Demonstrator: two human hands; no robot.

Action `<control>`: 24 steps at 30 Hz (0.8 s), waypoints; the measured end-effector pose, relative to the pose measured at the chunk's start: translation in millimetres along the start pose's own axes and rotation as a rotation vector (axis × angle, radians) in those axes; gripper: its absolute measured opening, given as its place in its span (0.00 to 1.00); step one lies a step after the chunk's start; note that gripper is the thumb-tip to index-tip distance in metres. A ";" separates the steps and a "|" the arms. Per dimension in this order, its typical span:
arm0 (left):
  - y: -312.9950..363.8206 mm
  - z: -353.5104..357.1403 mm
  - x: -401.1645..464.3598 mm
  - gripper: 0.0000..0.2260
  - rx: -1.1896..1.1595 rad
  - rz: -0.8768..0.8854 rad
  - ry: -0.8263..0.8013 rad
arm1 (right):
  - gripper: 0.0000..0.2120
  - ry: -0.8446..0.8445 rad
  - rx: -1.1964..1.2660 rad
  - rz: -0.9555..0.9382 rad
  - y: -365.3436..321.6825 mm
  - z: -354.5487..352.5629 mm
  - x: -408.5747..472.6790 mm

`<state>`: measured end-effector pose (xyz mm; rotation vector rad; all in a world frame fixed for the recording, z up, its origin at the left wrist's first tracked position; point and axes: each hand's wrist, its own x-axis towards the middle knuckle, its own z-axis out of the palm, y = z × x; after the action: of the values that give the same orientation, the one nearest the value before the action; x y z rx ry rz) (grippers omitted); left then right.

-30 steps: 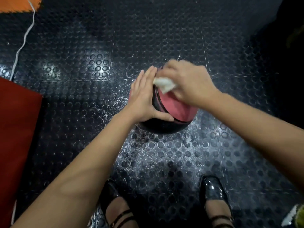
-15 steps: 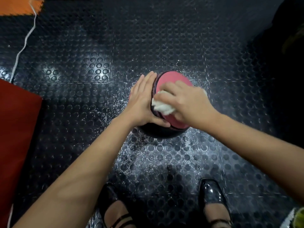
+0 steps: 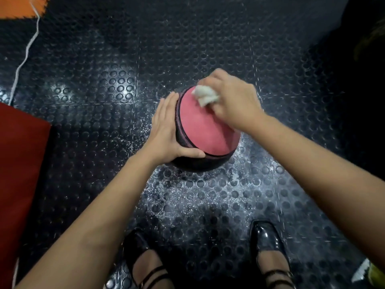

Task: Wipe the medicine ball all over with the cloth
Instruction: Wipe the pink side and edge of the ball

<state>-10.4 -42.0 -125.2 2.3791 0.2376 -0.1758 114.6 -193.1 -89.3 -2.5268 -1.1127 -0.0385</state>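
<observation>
1. While only the head view is on hand, it shows enough: the cloth (image 3: 205, 97) has moved from the near-left part of the pink panel half a second ago up to its far edge.
2. The right hand (image 3: 233, 101) went with it, fingers curled round the bunched white cloth and pressing it onto the ball (image 3: 205, 130).
3. A second back the same hand sat high on the ball, so the stroke reads as back-and-forth across the pink panel.
4. Judgement: the top panel is getting covered; the dark sides and the underside likely remain, and the ball will need turning for those.
5. The left hand (image 3: 166, 130) has kept its place on the ball's left flank: fingers straight and flat along the side, thumb laid across the near dark band. It braces, it does not clasp.
6. The ball sits on the studded floor (image 3: 104, 101), mid-frame, between the two hands, left hand beside it and right hand on top at the far rim.
7. White specks lie scattered on the floor round the ball.
8. Two black shoes (image 3: 268, 247) stand well apart from the ball, at the near edge of frame.
</observation>
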 end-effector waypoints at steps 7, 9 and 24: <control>14.3 -19.0 8.6 0.66 -0.011 -0.114 -0.055 | 0.10 -0.100 0.251 0.253 -0.5 3.2 22.8; 23.3 -18.2 12.6 0.68 0.059 -0.138 -0.082 | 0.11 -0.090 0.281 0.251 -4.5 3.7 24.0; 23.5 -6.1 -0.9 0.68 0.054 -0.151 -0.029 | 0.05 -0.144 0.271 0.190 -9.0 3.2 23.0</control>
<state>-5.7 -54.9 -105.1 2.4106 0.4037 -0.2902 123.5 -170.3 -85.3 -2.4045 -0.8574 0.3278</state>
